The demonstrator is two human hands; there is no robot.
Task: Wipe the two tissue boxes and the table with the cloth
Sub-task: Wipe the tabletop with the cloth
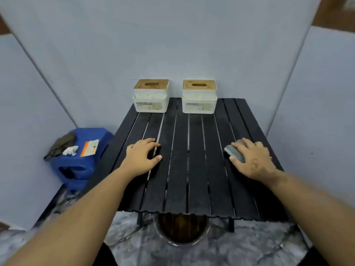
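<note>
Two white tissue boxes with brown wooden lids stand side by side at the far edge of the black slatted table (178, 169), the left box (151, 96) and the right box (199, 97). My right hand (253, 160) lies over a folded grey cloth (233, 151) at the table's right side, thumb and fingers curled round it. My left hand (143, 155) rests on the slats at the left, fingers loosely bent, holding nothing.
A blue plastic stool (80, 164) stands left of the table with a dark rag (60, 146), a crumpled white tissue (70, 150) and an orange-white packet (89, 148) on it. Grey-blue walls close in on three sides. A round dark bin (180, 231) sits under the near edge.
</note>
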